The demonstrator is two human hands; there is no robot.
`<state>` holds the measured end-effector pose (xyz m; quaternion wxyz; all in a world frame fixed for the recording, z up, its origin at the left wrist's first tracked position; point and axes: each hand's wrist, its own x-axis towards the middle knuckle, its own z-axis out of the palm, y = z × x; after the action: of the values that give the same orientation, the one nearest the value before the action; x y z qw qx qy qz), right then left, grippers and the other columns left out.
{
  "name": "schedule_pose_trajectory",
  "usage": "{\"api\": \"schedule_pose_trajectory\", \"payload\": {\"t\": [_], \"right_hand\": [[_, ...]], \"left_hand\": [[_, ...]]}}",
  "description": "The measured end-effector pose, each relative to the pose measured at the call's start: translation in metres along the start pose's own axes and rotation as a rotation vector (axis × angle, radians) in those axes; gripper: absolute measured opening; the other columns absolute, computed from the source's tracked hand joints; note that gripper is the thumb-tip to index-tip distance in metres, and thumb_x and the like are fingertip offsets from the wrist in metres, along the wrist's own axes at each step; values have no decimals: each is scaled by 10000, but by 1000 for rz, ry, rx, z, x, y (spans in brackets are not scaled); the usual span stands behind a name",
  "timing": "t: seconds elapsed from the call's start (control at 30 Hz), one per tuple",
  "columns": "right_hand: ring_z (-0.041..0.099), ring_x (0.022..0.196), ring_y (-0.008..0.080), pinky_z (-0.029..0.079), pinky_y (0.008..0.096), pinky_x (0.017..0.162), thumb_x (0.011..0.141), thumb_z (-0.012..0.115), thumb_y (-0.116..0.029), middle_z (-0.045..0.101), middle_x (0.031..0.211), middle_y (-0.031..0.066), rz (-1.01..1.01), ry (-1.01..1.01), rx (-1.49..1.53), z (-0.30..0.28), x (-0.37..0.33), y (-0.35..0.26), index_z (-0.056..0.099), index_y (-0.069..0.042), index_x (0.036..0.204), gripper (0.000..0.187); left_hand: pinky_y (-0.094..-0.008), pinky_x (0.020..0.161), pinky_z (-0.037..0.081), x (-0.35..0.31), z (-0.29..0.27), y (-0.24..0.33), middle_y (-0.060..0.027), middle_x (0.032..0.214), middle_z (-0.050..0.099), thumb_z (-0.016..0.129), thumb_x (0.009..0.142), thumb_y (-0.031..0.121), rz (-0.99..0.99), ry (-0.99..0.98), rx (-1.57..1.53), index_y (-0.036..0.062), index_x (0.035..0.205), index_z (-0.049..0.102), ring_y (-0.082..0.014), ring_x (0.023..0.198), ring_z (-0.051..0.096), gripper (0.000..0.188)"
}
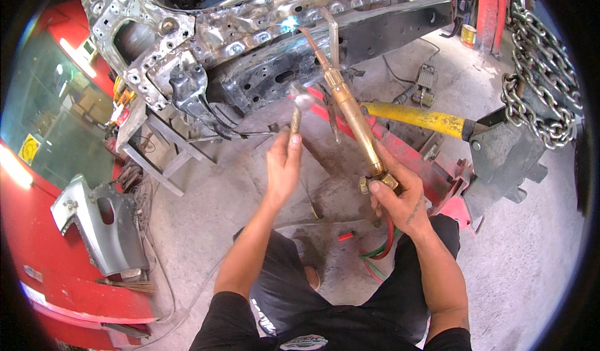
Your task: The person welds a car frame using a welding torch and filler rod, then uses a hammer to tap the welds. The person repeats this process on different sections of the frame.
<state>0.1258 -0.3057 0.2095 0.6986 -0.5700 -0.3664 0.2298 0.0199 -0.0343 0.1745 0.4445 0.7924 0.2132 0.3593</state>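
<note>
**Inspector A:** Largest first. A stripped car body frame [262, 32], bare and scorched metal, is seen across the top of the view, raised off the concrete floor [531, 257]. A red car [56, 270] is noted on the left edge, with a grey body panel [103, 226] propped against it. A heavy steel chain [544, 82] and a yellow bar [419, 118] on a red pulling rig [431, 170] are recorded on the right.

**Inspector B:** And the hands?

**Inspector A:** A brass gas torch [350, 113] is held in the right hand [400, 198], closed at the valve end, its tip laid against the frame where a bright flame spot [290, 24] is seen. A small hammer [300, 104] is held upright in the left hand [282, 166], fingers wrapped round the handle, head just below the heated area.

**Inspector B:** Step in hand?

**Inspector A:** Heating of the rail is judged under way. The next move is judged to call for a steady flame and well-aimed hammer strikes on the softened spot.

**Inspector B:** Anything unclear?

**Inspector A:** The torch tip is lost in glare. The red and green hoses [378, 257] are cut off behind the right knee. Frame edges are bent by the lens.
</note>
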Motion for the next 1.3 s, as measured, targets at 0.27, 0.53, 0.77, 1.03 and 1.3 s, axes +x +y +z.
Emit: {"api": "schedule_pose_trajectory", "payload": {"t": [0.27,0.53,0.77,1.03,1.3], "right_hand": [[583,616,76,489,253,569,927,676,-91,648,963,31,2,-1,1,2,3,1,487,-97,1583,683],[583,625,67,495,242,572,920,665,-58,673,1002,26,43,8,-9,5,2,-3,475,-101,1591,699],[593,650,61,505,240,572,874,717,12,684,1026,24,15,12,-19,7,1,0,475,-117,1593,770],[600,654,53,507,232,555,858,727,59,673,981,9,32,49,-49,8,2,4,487,-139,1588,793],[594,635,51,502,233,547,863,716,63,671,943,2,16,56,-44,11,3,4,494,-136,1582,779]], "left_hand": [[-303,634,422,-47,6,-45,20,747,580,710,1020,307,-136,-81,171,-18,986,695,-80,708,473,327],[-306,651,438,-57,16,-46,14,771,604,719,989,232,-183,-90,136,-27,1045,701,-79,735,500,266],[-304,648,434,-59,22,-50,23,763,576,703,1013,254,-181,-114,117,-12,1029,695,-85,729,496,267],[-312,631,427,-60,24,-43,22,754,575,712,1007,281,-186,-91,10,-9,1007,697,-88,713,493,291],[-311,649,438,-62,24,-39,10,775,600,725,985,254,-220,-102,19,-15,1052,703,-93,731,507,278]]}}
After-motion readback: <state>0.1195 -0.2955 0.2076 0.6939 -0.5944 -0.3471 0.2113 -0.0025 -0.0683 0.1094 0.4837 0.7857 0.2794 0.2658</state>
